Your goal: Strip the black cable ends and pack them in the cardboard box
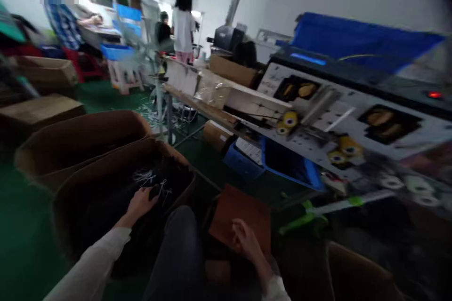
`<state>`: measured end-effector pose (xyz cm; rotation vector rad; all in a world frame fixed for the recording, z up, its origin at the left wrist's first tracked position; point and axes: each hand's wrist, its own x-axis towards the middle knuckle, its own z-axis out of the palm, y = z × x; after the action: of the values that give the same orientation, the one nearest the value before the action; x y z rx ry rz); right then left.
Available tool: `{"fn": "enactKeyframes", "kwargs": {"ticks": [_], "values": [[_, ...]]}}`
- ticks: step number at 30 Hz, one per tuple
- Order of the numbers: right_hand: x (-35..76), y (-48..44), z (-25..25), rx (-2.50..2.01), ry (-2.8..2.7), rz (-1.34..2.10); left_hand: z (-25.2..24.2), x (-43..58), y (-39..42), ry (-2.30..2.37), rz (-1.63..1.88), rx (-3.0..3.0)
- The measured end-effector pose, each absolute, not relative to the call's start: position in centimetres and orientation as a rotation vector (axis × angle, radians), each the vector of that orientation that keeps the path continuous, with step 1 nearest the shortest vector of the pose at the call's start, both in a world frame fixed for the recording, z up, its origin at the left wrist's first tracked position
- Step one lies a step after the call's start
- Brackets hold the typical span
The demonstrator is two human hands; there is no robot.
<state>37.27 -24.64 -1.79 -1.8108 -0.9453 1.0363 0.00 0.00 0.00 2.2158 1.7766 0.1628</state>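
Observation:
My left hand [141, 201] reaches down into an open cardboard box [81, 188] filled with dark cables [165, 176] that have pale wire ends. Its fingers are curled on a bundle of those cables. My right hand [243, 240] rests over my knee, fingers loosely bent, next to a brown cardboard piece [243, 211]. Nothing shows inside the right hand, and motion blur smears its fingers. My dark trouser leg [176, 254] lies between the two hands.
A second open cardboard box [70, 138] stands behind the first. To the right is a white machine panel [346, 122] with yellow rollers, and blue bins [289, 164] sit under it. A long workbench [208, 99] runs back. People stand far off at the back left.

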Motion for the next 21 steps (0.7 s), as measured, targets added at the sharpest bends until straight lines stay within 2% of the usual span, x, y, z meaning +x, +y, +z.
{"fn": "enactKeyframes", "kwargs": {"ticks": [5, 10, 15, 19, 21], "values": [[41.4, -27.8, -4.1, -1.926, -0.731, 0.821, 10.6, 11.1, 3.0, 1.258, 0.796, 2.648], [41.5, -27.9, -5.9, -1.992, -0.746, 0.724, 23.2, 23.0, 3.2, 0.793, 1.186, 2.932], [41.6, -28.0, -6.4, -1.94, -0.783, 0.713, 30.1, 31.0, 5.2, 0.655, 1.11, 3.16], [41.6, -28.1, -6.2, -1.932, -0.769, 0.705, 31.4, 33.4, 6.8, 0.724, 0.908, 3.28], [41.5, -28.1, -5.9, -1.939, -0.761, 0.717, 31.5, 33.7, 7.1, 0.794, 0.917, 3.27]]}}
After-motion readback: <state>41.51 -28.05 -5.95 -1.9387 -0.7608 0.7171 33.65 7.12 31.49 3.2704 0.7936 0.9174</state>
